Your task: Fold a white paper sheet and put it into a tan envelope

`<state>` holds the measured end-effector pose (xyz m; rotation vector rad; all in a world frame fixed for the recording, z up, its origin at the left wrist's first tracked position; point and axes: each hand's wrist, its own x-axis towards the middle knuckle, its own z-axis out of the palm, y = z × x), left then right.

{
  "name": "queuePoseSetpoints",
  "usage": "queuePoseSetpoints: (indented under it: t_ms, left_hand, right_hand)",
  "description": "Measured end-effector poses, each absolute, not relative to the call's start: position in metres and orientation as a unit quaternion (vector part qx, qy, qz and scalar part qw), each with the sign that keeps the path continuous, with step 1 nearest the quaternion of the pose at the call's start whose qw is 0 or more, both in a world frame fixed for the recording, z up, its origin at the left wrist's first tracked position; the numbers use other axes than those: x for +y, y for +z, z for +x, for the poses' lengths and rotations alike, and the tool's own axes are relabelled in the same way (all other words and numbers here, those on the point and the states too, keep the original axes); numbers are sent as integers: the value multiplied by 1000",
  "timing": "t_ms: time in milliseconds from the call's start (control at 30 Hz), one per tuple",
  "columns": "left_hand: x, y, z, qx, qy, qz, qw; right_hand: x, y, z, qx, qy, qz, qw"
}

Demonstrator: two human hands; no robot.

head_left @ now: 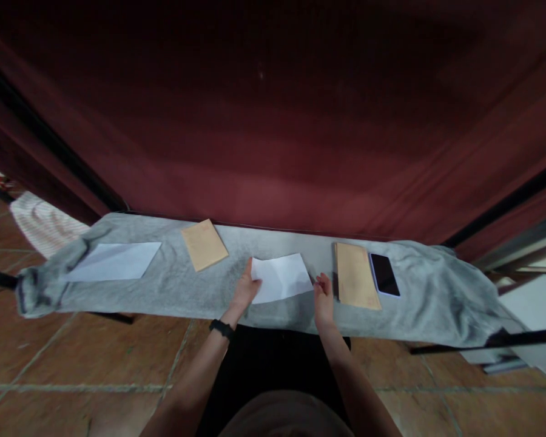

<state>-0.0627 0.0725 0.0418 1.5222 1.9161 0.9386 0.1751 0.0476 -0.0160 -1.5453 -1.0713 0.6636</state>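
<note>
Partly hidden: sheet edge under left thumb | left hand pinches it | right hand curled, grip unclear

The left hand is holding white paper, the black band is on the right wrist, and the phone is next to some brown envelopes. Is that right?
Not quite: the head view shows the black band on the left wrist, not the right. The left hand is holding white paper, and the phone is next to some brown envelopes.
</note>
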Motion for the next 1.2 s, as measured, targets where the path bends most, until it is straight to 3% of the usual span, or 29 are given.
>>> queuePoseSetpoints:
  t_ms: [100,200,400,500,1200]
  left_hand:
    - [69,42,-57,745,264,592,158]
    - [63,36,-35,725,219,651,51]
    - [59,12,1,622,104,773,68]
    - [61,5,-3,623,87,776,54]
    - [58,9,-61,726,165,668,9]
  right_hand:
    - [44,-14,172,-540,232,-636,501]
    - [48,-5,154,-672,185,-591,405]
    - [66,1,116,-803,127,-537,224]
    - [72,-2,115,-814,105,-544,175]
    - [76,-13,162,-716,0,-662,222]
